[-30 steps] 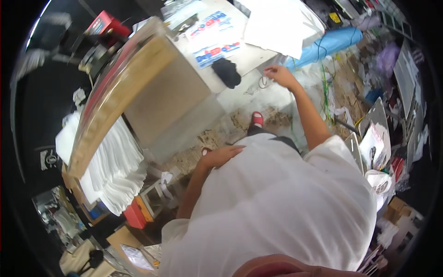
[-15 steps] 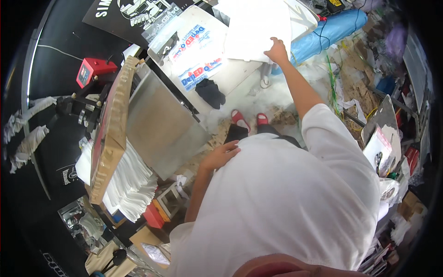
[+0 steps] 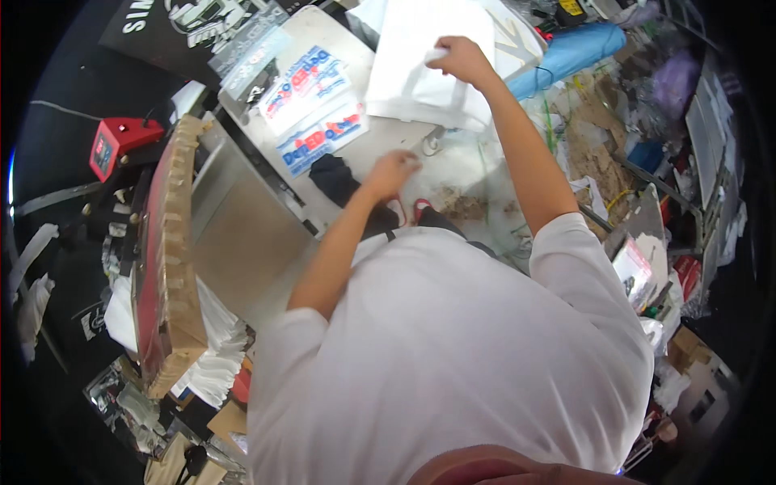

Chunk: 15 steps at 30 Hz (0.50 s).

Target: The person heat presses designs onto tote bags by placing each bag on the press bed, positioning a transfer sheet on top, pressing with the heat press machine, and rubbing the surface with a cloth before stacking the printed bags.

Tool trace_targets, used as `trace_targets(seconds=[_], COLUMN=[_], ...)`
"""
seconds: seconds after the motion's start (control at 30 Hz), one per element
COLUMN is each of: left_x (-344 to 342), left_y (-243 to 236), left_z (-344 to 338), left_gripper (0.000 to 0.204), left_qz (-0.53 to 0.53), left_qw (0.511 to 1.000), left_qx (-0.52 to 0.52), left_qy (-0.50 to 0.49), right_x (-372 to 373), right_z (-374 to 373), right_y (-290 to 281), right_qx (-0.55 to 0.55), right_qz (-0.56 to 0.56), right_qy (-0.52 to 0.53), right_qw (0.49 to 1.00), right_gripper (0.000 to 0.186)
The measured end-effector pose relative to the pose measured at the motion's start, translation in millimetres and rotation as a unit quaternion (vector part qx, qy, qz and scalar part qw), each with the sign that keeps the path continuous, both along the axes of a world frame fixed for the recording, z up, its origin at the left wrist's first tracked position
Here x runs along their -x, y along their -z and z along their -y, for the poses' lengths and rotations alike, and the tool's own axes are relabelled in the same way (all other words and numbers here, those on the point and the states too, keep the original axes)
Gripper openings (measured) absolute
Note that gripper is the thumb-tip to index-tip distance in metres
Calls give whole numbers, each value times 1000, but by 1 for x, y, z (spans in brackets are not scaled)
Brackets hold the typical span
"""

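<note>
My right hand [image 3: 462, 61] is over a white cloth [image 3: 396, 69] lying at the far end of the table. Its fingers are curled together, and what they hold, if anything, I cannot make out. My left hand [image 3: 394, 171] hovers past the table's near edge, beside a crumpled black cloth [image 3: 334, 178]. Motion smears its fingers. Left of the white cloth lie printed sheets [image 3: 315, 129] with blue and red lettering.
A heat press with a red control box [image 3: 121, 144] stands at the left, with a tape-edged board [image 3: 174, 242] and stacked white fabric [image 3: 217, 347]. A blue wrapped roll [image 3: 570, 58] lies at the far right. Scraps litter the floor.
My left hand has risen from my shirt and reached forward toward the table. My right hand has shifted left over the white cloth, its fingers now curled. The whole view has shifted.
</note>
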<state>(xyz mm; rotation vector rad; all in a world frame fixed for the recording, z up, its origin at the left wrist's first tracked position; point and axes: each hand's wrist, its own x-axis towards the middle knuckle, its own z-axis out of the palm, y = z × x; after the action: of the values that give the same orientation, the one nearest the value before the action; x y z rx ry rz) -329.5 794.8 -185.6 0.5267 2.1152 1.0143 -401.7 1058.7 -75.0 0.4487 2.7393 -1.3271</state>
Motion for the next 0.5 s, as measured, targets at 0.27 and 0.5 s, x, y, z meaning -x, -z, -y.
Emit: trace_targets(seconds=[0.27, 0.5], left_x=[96, 68], left_y=[59, 56], left_z=[-96, -91], left_gripper=[59, 47], left_qz=[-219, -227], left_qw=[962, 965], left_qx=[108, 114], left_qy=[-120, -65], right_x=[8, -15], right_z=[-17, -12], right_y=[-77, -73], right_qx=[-198, -196], right_qz=[-122, -95], right_qy=[-4, 0], right_qw=[972, 976], right_gripper=[44, 48])
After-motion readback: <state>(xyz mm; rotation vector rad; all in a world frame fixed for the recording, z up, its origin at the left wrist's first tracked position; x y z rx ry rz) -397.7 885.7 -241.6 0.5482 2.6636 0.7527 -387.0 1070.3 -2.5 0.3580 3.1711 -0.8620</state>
